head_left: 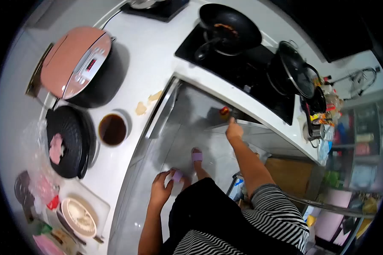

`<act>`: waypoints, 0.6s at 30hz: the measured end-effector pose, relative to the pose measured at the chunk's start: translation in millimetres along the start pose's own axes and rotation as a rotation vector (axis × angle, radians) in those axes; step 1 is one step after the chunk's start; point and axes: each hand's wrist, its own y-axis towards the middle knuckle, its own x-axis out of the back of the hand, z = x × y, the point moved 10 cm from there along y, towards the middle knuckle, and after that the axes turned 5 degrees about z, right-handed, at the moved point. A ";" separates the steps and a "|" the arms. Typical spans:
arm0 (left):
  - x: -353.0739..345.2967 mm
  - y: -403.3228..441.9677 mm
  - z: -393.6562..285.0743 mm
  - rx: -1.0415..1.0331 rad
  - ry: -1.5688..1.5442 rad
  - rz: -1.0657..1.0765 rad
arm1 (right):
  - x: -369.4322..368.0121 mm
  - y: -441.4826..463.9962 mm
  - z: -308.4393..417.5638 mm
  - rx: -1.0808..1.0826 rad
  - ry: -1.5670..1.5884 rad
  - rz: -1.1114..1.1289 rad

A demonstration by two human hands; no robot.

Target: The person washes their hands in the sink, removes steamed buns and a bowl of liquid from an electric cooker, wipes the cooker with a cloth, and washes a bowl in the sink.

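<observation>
My right hand (pixel 234 129) is at the top edge of a grey cabinet front (pixel 264 138) below the hob, its fingers closed together; what they grip, if anything, is too small to make out. Just beyond the fingertips a small red and yellow item (pixel 224 111) shows at the cabinet opening. My left hand (pixel 161 189) hangs over the floor beside the left counter, holding nothing, with thumb and fingers apart.
A black wok (pixel 232 27) and a lidded pot (pixel 291 70) stand on the hob (pixel 247 68). The left counter holds a pink rice cooker (pixel 78 59), a bowl of dark liquid (pixel 112 129), a black pan (pixel 70 142) and an oval basket (pixel 78 217).
</observation>
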 end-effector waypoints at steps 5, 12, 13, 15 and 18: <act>-13.2 12.2 -5.9 0.048 -0.069 0.049 | -17.0 -89.9 -23.9 -0.005 0.023 0.048; -21.4 22.1 10.7 -0.003 -0.076 -0.004 | -71.8 -171.5 -96.7 -0.077 0.045 0.143; -23.2 21.6 18.2 0.009 -0.089 -0.007 | -80.2 -180.2 -115.0 -0.055 0.112 0.096; -23.1 21.0 33.0 0.032 -0.147 -0.037 | -93.4 -192.0 -133.4 -0.034 0.170 0.053; -17.4 21.8 41.0 0.043 -0.112 -0.068 | -137.0 -213.0 -196.0 -0.453 0.805 0.073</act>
